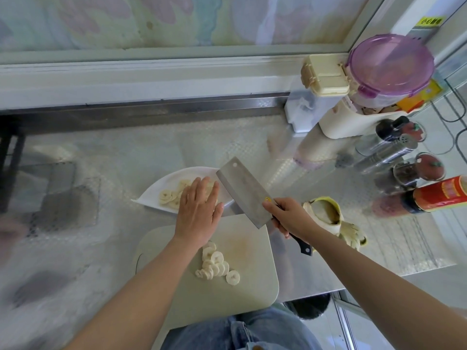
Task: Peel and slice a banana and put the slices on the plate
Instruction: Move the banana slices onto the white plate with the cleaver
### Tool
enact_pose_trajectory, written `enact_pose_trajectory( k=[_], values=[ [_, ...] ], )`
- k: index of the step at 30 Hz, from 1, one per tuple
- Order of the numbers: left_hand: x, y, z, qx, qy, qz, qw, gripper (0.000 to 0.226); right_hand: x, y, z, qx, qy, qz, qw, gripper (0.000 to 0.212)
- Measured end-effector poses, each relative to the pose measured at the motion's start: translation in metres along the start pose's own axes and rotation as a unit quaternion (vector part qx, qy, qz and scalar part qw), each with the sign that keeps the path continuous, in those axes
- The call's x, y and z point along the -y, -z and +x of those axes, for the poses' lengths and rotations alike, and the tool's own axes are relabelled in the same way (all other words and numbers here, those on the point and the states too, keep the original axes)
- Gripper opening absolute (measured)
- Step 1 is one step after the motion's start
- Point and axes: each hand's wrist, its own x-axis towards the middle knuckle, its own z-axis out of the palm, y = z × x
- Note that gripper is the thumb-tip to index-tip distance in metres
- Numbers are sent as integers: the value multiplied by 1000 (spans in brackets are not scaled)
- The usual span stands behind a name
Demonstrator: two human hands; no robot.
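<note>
Lying wrist-side of the flat, empty left hand (199, 210), slices (217, 265) are found; a knife (242, 195) is gripped by the right hand (288, 218).

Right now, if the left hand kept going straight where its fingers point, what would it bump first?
Probably the banana slices on the plate, just ahead of the left hand; its height above them is unclear.

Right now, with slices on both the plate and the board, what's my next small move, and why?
Probably lower the cleaver to the cutting board and slide its blade under the slices lying there. The right hand grips the cleaver above the plate edge with a bare blade, the left hand is open over the plate, so the board's pile looks like the work left.
</note>
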Motion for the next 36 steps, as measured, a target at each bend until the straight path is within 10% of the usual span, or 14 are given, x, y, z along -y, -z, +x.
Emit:
enact_pose_trajectory(
  k=[4,11,21,31,36],
  values=[
    [-9,1,2,11,-3,-4,1000,69,-1,2,-3,-19,-11,19,1000,43],
    [1,8,6,-131,24,-24,991,5,-3,4,-10,-18,-4,21,1000,42],
    [2,-7,-48,-171,53,-82,980,11,-40,-16,-37,31,21,-25,999,42],
    [8,-50,-143,-74,42,-82,993,75,-85,-49,-64,18,17,-101,995,45],
    [-6,-59,-155,-83,104,-150,980,60,-86,-62,-67,37,38,-158,986,47]
  ],
)
